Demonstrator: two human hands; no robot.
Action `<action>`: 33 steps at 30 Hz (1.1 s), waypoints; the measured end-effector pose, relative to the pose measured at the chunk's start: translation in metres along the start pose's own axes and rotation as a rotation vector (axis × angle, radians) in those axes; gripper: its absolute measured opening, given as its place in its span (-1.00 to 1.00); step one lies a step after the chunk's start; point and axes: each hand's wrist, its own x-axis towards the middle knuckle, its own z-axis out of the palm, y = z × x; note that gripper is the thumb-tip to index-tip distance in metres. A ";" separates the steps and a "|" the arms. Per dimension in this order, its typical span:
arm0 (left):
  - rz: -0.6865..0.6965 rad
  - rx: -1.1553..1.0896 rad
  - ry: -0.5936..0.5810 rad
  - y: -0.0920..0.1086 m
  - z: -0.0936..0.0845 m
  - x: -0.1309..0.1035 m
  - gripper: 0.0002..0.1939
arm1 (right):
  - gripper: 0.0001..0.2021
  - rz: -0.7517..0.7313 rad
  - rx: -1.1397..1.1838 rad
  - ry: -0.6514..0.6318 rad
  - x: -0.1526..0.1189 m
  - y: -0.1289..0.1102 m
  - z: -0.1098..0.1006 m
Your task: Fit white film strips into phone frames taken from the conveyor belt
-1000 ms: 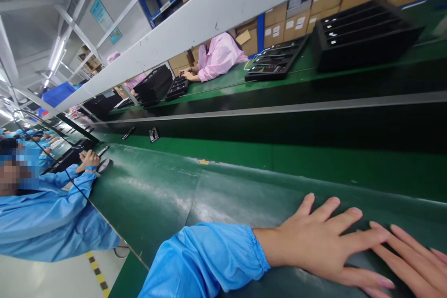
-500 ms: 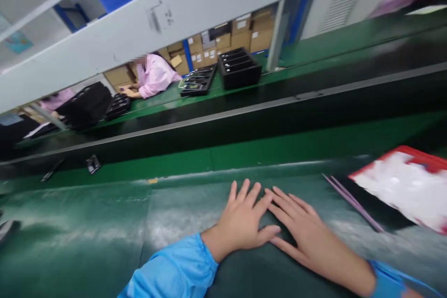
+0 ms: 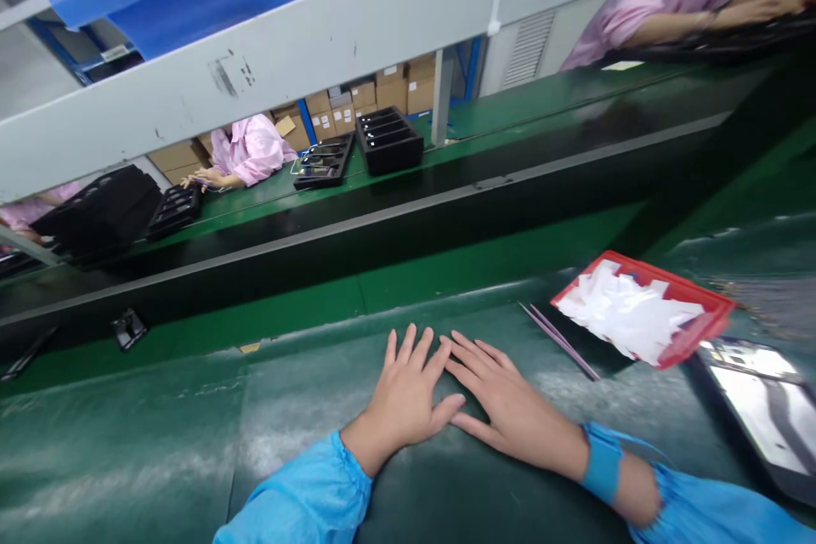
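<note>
My left hand (image 3: pixel 408 391) lies flat on the green work mat (image 3: pixel 306 408), palm down with its fingers spread. Beside it my right hand (image 3: pixel 503 399) also rests palm down, fingers stretched out, a blue wrist strap (image 3: pixel 603 463) around the wrist. The fingertips and thumbs of the two hands meet or nearly meet. Neither hand holds anything. Right of my right hand lies a pair of thin purple tweezers-like sticks (image 3: pixel 564 342). Past them is a red tray (image 3: pixel 694 344) filled with white paper-like pieces (image 3: pixel 628 306).
An opened phone-like device (image 3: pixel 765 408) lies at the right edge. A dark belt (image 3: pixel 446 212) with a metal rail runs beyond the mat. Black trays (image 3: pixel 388 140) stand on the far bench, where people in pink (image 3: pixel 255 149) work. A blue bin (image 3: pixel 191 0) sits on the overhead shelf.
The view has swung to the right, so the whole red tray, the device and a co-worker at upper right now show. Both hands keep the same flat pose.
</note>
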 end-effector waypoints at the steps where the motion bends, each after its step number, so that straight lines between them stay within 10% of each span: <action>1: 0.000 0.003 0.007 0.000 0.001 0.000 -0.18 | -0.26 0.006 0.004 -0.008 0.000 0.000 -0.001; 33: -0.007 0.002 -0.019 -0.004 0.000 0.002 -0.18 | -0.17 0.035 0.033 -0.014 0.002 -0.002 -0.003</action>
